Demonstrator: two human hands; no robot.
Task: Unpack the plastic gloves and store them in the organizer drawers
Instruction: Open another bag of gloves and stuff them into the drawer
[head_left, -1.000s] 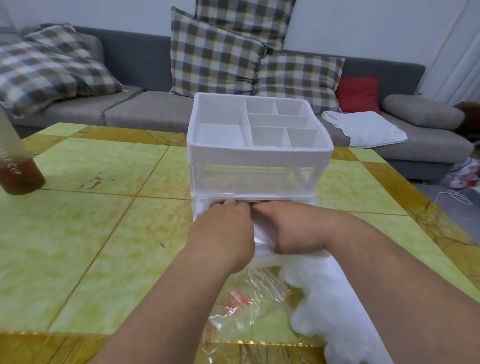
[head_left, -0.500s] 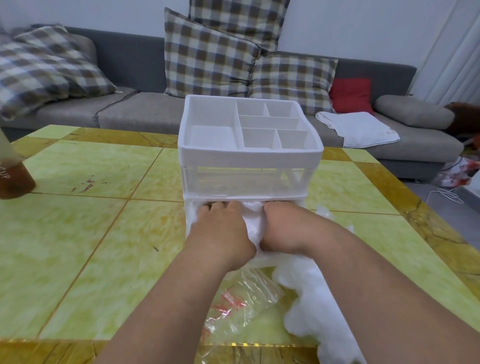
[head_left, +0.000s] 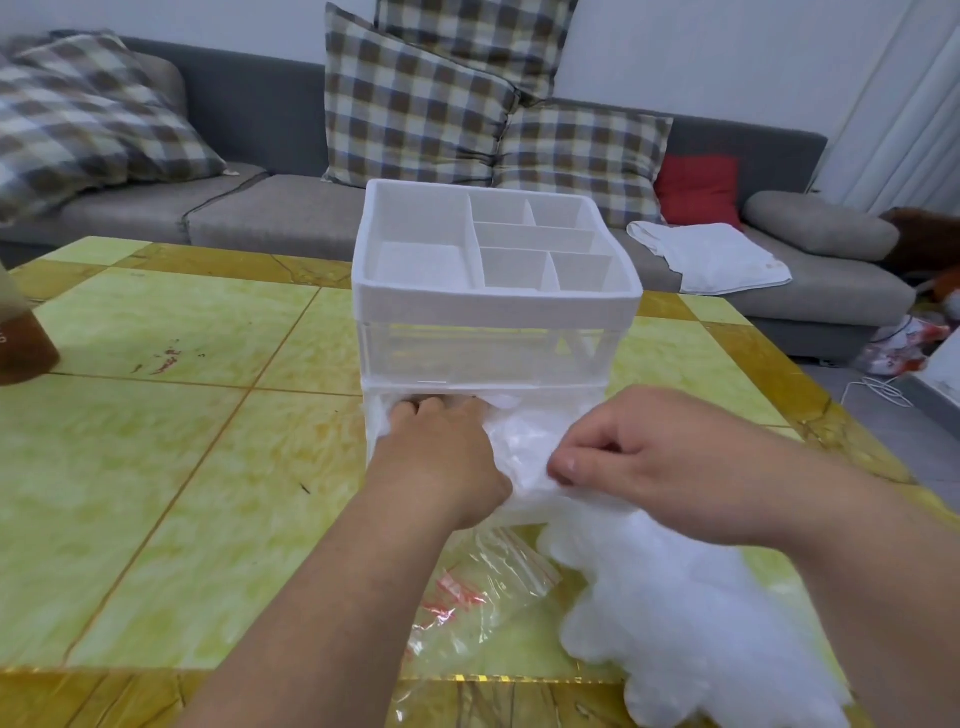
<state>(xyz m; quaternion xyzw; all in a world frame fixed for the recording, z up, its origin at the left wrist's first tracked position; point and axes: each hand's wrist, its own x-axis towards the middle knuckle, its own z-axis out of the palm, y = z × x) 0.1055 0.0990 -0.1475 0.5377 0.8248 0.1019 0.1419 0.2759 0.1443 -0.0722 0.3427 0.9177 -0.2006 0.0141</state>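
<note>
Now the left hand (head_left: 441, 457), grip unclear, presses plastic gloves (head_left: 519, 441) into the drawer (head_left: 375, 421) while the right hand (head_left: 639, 457) pinches them.

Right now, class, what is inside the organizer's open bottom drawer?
Crumpled plastic gloves fill the bottom drawer. The left hand presses into them and the right hand pinches them. The drawer's floor, its back and the left fingertips are hidden.

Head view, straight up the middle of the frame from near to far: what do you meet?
Clear plastic bag → left hand → white drawer organizer → grey sofa → plaid cushions.
</note>
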